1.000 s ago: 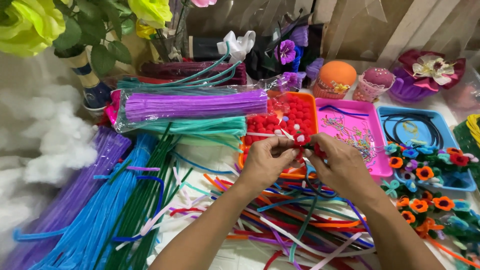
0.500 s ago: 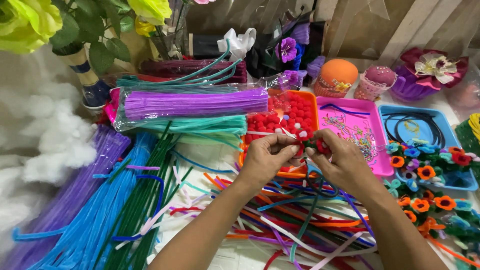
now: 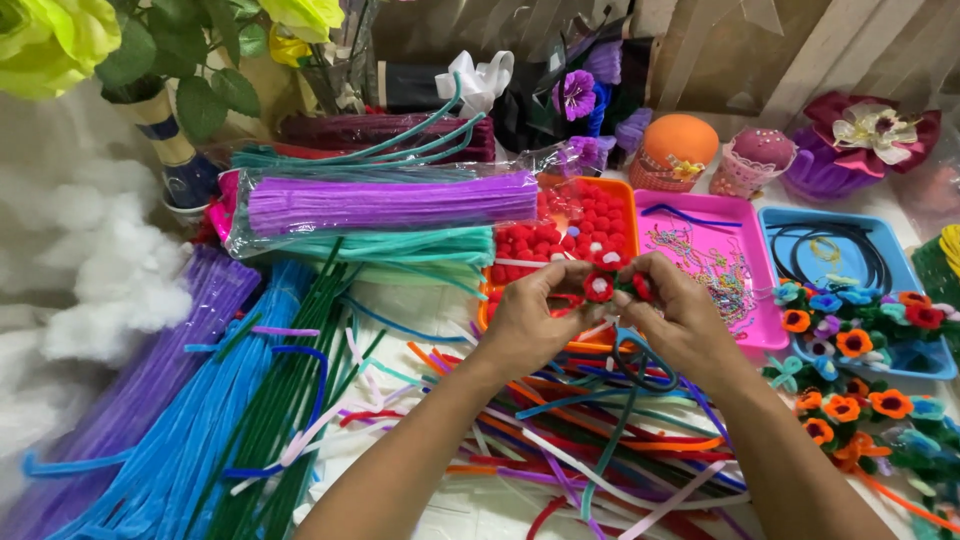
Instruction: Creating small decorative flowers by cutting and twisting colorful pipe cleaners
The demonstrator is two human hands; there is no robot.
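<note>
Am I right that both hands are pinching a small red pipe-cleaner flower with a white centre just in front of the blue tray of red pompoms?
Not quite: the tray of red pompoms is orange, not blue, as the head view shows. The rest holds: the left hand and right hand pinch a small red flower with a white centre just in front of it.

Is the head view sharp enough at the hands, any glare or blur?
Head view: evenly lit, hands sharp; the red flower between the left hand and right hand reads clearly; glare only on the plastic wrap of the purple pipe-cleaner bundle.
</note>
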